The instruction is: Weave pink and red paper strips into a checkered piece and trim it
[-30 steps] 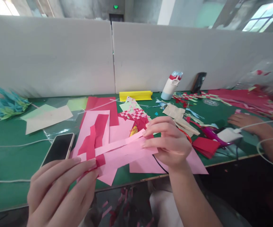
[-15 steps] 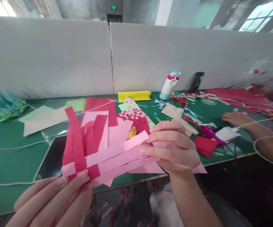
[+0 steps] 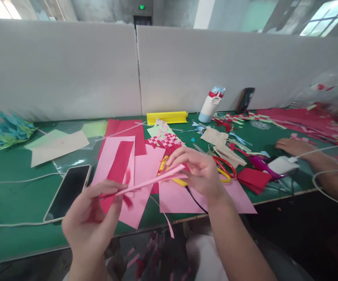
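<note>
Between my two hands stretches a bundle of woven pink and red paper strips (image 3: 154,180), seen nearly edge-on. My left hand (image 3: 94,218) pinches its left end between thumb and fingers. At the other end, my right hand (image 3: 196,169) grips the strips with its fingertips. One thin pink strip hangs down in a curve below the bundle. Beneath lie pink paper sheets (image 3: 209,197) and a red strip (image 3: 122,160). A yellow tool with a black cord (image 3: 180,182) shows partly under my right hand. Scissors with red and yellow handles (image 3: 225,168) rest beside my right wrist.
A phone (image 3: 68,193) lies at the left. Towards the back stand a white bottle (image 3: 211,105) and a folded yellow piece (image 3: 167,117). Red paper squares (image 3: 253,180) and a white charger (image 3: 280,166) are at the right, near another person's hand (image 3: 294,147).
The woven strips have turned from face-on to nearly edge-on. My left hand has rotated and moved up and right. The scissors and more of the phone have come into view.
</note>
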`<state>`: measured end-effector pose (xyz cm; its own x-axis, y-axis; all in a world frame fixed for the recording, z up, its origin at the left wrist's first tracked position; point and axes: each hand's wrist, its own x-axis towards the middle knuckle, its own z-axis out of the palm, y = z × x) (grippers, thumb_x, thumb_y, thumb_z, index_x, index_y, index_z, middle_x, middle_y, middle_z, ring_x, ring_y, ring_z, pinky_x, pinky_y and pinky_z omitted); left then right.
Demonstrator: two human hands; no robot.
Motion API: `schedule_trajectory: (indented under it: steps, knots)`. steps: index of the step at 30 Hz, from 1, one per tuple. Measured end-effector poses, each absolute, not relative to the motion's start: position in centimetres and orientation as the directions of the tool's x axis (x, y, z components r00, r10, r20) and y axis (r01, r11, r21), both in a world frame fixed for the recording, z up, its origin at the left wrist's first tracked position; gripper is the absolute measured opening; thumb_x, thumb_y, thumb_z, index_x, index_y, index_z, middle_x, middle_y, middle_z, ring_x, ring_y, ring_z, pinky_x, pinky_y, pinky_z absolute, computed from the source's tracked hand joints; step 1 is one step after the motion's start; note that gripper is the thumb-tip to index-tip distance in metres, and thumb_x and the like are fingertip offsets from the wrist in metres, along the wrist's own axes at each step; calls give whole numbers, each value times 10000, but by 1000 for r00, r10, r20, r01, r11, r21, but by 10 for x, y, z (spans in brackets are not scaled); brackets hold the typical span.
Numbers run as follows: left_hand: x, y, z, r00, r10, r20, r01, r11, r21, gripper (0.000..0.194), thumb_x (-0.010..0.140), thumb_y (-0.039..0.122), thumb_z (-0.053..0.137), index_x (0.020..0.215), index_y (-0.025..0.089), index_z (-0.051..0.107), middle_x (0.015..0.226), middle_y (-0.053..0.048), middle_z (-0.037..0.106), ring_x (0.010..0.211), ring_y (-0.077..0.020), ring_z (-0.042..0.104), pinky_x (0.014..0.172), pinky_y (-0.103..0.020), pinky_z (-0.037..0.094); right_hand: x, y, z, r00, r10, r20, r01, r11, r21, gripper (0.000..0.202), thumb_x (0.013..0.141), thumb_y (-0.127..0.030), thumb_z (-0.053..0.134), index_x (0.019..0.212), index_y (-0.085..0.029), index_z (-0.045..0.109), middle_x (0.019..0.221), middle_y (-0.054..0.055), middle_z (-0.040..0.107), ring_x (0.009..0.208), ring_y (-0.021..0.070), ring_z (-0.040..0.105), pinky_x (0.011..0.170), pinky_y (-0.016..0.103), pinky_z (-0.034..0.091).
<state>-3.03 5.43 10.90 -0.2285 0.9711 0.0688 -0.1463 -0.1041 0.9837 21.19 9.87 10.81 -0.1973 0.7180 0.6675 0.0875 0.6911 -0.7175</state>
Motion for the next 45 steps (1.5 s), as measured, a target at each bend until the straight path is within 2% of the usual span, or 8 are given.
schedule_trajectory:
  steps: [2, 8, 19, 32, 35, 39, 42, 45]
  knots:
    - [-19, 59, 103, -306, 945, 117, -80, -148, 986, 208, 620, 196, 810, 775, 222, 674, 684, 29, 668, 599, -132, 618, 567, -216, 514, 211, 103, 105, -200, 856, 476, 17, 489, -872, 179, 819, -341, 669, 732, -190, 628, 781, 26, 634, 710, 136, 603, 625, 265, 504]
    - [-11, 71, 90, -119, 980, -158, -323, 113, 940, 275, 576, 273, 837, 745, 194, 636, 637, 44, 637, 541, -101, 601, 495, -167, 498, 207, 109, 97, -243, 966, 89, -133, 57, -989, 266, 770, -407, 690, 710, -182, 562, 612, -21, 581, 528, 118, 583, 504, 241, 481]
    - [-8, 79, 81, -57, 922, -383, -339, 343, 876, 417, 480, 226, 893, 804, 163, 639, 592, 12, 674, 493, -145, 641, 485, -226, 547, 204, 113, 88, -264, 964, 42, -132, 7, -991, 253, 759, -374, 708, 704, -172, 566, 623, -44, 521, 534, 74, 524, 526, 206, 445]
    - [-12, 82, 80, -97, 952, -289, -360, 238, 902, 472, 476, 204, 894, 859, 156, 623, 674, -14, 705, 609, -174, 695, 568, -245, 586, 206, 121, 78, -168, 984, -53, -17, -56, -998, 213, 753, -351, 654, 684, -180, 547, 583, -52, 512, 498, 84, 514, 517, 227, 449]
    - [-12, 83, 76, -99, 957, -271, -343, 223, 912, 455, 489, 220, 888, 855, 155, 624, 659, -14, 700, 602, -171, 690, 568, -242, 576, 212, 125, 75, -84, 996, -17, 138, -5, -990, 198, 798, -371, 606, 772, -175, 599, 698, -6, 613, 616, 120, 590, 591, 248, 473]
    - [-12, 84, 69, -81, 967, -240, -270, 210, 939, 475, 490, 259, 883, 880, 153, 633, 661, -16, 696, 596, -168, 681, 559, -236, 553, 210, 122, 83, 96, 943, 319, 401, 256, -879, 180, 857, -335, 558, 936, -187, 624, 937, 53, 680, 870, 175, 631, 784, 310, 489]
    - [-11, 85, 63, -55, 974, -218, -160, 207, 965, 468, 513, 298, 866, 895, 153, 639, 664, -11, 683, 567, -152, 657, 534, -227, 522, 197, 114, 94, -96, 866, 492, 566, 454, -688, 165, 852, -267, 579, 993, -205, 640, 1042, 61, 673, 988, 195, 602, 894, 352, 456]
    - [-9, 86, 58, 4, 978, -208, -36, 208, 978, 436, 557, 310, 834, 921, 162, 644, 684, -8, 680, 576, -150, 650, 528, -226, 500, 180, 108, 99, -365, 829, 424, 566, 559, -606, 195, 820, -238, 633, 1010, -202, 654, 1068, 58, 684, 1068, 203, 573, 954, 356, 426]
